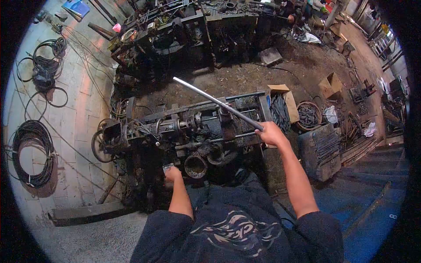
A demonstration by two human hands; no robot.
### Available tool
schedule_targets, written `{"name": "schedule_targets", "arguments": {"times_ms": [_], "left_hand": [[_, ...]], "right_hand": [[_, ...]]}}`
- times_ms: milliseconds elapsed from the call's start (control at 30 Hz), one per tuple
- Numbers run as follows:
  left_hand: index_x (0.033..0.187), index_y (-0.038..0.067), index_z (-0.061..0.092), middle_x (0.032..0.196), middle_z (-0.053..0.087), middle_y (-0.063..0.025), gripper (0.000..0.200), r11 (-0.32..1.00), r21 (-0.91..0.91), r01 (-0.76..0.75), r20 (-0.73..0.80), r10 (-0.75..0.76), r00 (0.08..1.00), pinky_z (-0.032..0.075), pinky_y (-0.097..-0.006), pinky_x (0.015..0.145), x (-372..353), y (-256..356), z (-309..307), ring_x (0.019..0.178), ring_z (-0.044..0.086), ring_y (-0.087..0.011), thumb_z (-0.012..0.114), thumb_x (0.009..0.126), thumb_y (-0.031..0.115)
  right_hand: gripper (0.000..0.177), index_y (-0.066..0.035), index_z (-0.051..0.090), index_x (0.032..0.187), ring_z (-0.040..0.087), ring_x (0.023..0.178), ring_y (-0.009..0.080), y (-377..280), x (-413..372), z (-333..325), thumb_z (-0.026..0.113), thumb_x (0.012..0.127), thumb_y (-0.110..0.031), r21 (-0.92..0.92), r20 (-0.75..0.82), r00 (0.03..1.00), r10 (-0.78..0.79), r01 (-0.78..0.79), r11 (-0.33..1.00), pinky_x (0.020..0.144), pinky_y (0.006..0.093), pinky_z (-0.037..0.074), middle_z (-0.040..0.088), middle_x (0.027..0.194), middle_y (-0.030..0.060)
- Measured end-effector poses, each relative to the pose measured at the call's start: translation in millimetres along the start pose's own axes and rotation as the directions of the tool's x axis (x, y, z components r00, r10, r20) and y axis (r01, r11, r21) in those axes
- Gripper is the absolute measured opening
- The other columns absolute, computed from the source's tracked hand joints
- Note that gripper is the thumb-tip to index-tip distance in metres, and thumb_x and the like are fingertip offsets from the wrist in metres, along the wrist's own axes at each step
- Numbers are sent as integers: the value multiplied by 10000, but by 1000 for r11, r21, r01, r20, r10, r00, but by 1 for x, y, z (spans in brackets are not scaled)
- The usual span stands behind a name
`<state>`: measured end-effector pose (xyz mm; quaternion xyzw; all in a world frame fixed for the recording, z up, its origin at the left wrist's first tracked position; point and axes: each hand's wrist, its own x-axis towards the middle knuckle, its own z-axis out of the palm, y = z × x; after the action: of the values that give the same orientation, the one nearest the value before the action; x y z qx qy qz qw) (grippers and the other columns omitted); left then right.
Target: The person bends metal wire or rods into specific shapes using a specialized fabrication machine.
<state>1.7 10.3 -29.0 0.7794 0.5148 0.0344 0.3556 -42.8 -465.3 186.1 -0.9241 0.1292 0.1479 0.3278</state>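
My right hand (269,133) is wrapped round the near end of a long metal rod (206,95). The rod slants up and to the left above a dark, greasy machine (176,124) that looks like a lathe; its far half is shiny and its near part dull grey. Beside the machine's near side, my left hand (172,174) is closed at a small greyish piece (167,167), too small to make out. To the right of that hand, a round container (195,166) with dark bits in it sits against the machine.
A handwheel (100,140) is at the machine's left end. An open cardboard box (291,105) of dark rods and a round basket (308,115) of metal pieces stand right. Coiled cable (33,151) lies on the left floor. A cluttered workbench (232,19) runs behind.
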Motion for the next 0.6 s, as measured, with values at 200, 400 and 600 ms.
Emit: {"name": "schedule_targets", "arguments": {"times_ms": [200,400,600], "left_hand": [[820,-69,678,778,670,-242,308,973,176,-146,-48,157,986,532,-457,710,23,-23,14,695,661,-380,503,813,184],[790,-17,686,716,673,-120,209,997,21,-75,-82,77,994,579,-362,478,20,-18,18,583,652,-242,561,774,149],[790,-28,668,748,678,-128,214,999,34,-36,-65,38,997,579,-357,474,36,-28,19,598,652,-231,560,792,157]], "right_hand": [[488,-193,532,1309,613,904,419,12,1,11,643,838,-249,22,-154,986,-63,67,998,797,481,484,646,939,239],[448,-113,575,1231,620,880,433,-17,-14,-4,654,825,-284,-57,-188,978,92,-104,993,780,518,482,647,918,258],[473,-113,586,1229,643,855,407,-13,-14,3,668,777,-229,-124,-237,967,92,-124,985,779,491,508,660,880,240]]}}
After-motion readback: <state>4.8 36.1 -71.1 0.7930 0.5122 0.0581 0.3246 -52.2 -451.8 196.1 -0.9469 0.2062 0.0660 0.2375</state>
